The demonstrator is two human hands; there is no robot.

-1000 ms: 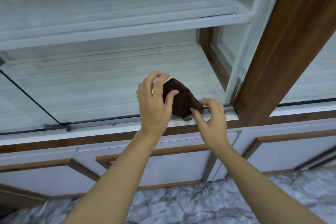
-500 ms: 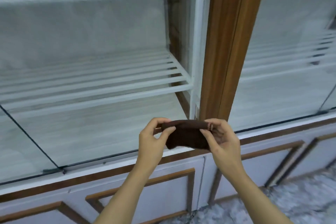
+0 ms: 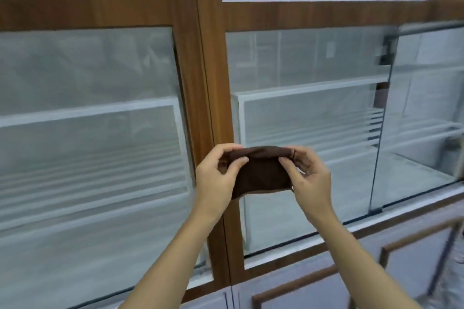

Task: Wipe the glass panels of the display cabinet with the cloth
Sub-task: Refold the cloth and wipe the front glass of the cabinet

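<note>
A dark brown cloth (image 3: 261, 170) is stretched flat between both hands in front of the cabinet. My left hand (image 3: 217, 178) pinches its left edge and my right hand (image 3: 307, 178) pinches its right edge. The cloth hangs just right of the wooden post (image 3: 200, 98) and in front of the right glass panel (image 3: 306, 113). The left glass panel (image 3: 88, 133) lies to the left of the post. White slatted shelves show behind both panes.
A further glass pane (image 3: 424, 118) stands at an angle at the far right. A wooden top rail (image 3: 82, 11) runs above the panes. White lower cabinet doors with wood trim (image 3: 313, 281) sit below.
Both hands lifted the cloth off the lower ledge and spread it between them. My view swung up and to the right, so the wooden post and right panel now fill the middle.
</note>
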